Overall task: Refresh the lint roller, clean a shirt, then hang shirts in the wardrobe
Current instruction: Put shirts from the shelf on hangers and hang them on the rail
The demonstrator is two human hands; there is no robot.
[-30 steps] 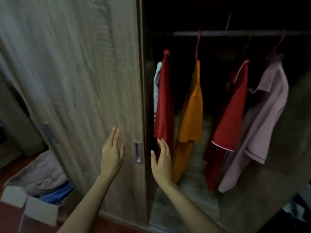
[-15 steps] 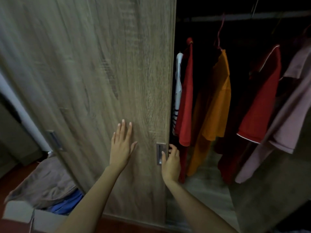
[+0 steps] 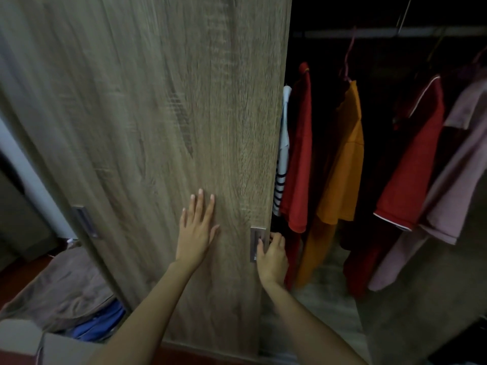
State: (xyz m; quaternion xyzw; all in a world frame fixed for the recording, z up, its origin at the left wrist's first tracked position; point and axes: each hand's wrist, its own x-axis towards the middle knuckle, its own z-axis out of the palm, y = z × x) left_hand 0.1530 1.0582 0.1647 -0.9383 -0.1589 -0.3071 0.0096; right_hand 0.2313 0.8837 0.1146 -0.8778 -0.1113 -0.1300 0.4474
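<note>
Wooden wardrobe door [image 3: 163,114], left hand [image 3: 196,230] flat against it, fingers spread, right hand [image 3: 272,255] fingers curled around door edge at metal handle [image 3: 256,243]

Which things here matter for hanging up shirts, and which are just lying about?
Part of the job:
wardrobe door, left hand flat on it
door handle, right hand at it
hanging shirts
rail

Lying about:
cardboard box
brown cloth and blue cloth
</note>
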